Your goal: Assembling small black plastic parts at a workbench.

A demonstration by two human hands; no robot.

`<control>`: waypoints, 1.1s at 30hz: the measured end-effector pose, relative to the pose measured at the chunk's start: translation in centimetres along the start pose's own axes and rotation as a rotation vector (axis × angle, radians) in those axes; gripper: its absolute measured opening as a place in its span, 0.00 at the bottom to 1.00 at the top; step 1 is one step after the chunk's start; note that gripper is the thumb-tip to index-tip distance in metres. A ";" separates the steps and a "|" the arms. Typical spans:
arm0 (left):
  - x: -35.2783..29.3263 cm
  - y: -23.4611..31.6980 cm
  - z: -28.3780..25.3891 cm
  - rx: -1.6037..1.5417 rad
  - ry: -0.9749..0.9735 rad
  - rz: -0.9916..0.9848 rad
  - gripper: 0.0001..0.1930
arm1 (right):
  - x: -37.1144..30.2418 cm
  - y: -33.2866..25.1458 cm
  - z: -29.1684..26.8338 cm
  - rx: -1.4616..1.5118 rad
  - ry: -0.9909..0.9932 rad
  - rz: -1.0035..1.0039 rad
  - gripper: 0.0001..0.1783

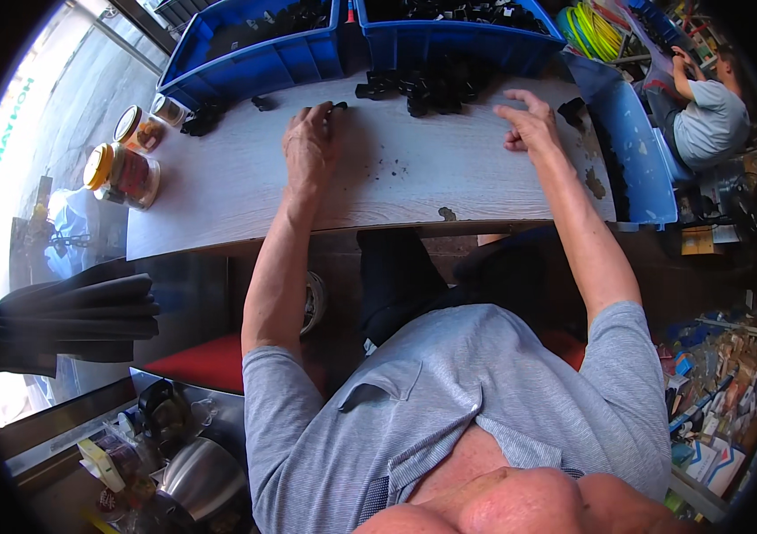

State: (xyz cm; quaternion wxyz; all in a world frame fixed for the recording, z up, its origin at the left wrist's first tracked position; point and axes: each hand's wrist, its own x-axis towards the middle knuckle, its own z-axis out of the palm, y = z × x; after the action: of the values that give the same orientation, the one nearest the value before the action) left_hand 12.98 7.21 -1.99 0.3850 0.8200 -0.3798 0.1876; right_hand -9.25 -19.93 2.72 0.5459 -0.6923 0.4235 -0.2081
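Left hand [309, 147] pinched black part [339, 106] | right hand [531, 127] was spread | blue bins [258, 69] beyond held more | green lettering [7, 135] showed left, past jars [126, 176]

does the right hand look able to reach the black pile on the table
Probably yes: the right hand is close beside the black pile, with nothing visible blocking the way between them.

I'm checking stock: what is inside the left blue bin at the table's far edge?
The left blue bin holds small black parts. Whatever lies beneath them or low behind the near wall is covered; part of the far side is outside the picture.
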 end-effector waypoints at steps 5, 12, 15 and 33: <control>-0.2 1.4 0.4 0.181 -0.051 0.080 0.13 | 0.7 -0.6 2.2 -0.125 -0.062 -0.072 0.27; 0.4 1.1 0.3 0.126 0.027 0.025 0.12 | 0.6 -1.1 4.1 -0.273 0.008 -0.135 0.21; 0.4 0.4 0.3 0.140 0.036 0.007 0.09 | 0.7 -1.0 4.2 -0.297 0.011 -0.144 0.18; 0.3 0.7 0.4 0.152 -0.004 0.092 0.11 | -1.5 0.6 1.6 -0.060 -0.067 -0.060 0.19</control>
State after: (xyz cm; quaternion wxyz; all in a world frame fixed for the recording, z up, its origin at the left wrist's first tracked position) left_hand 12.62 6.44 -1.70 0.3120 0.8288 -0.4025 0.2318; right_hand -9.13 -17.80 1.88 0.5322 -0.7274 0.3901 -0.1883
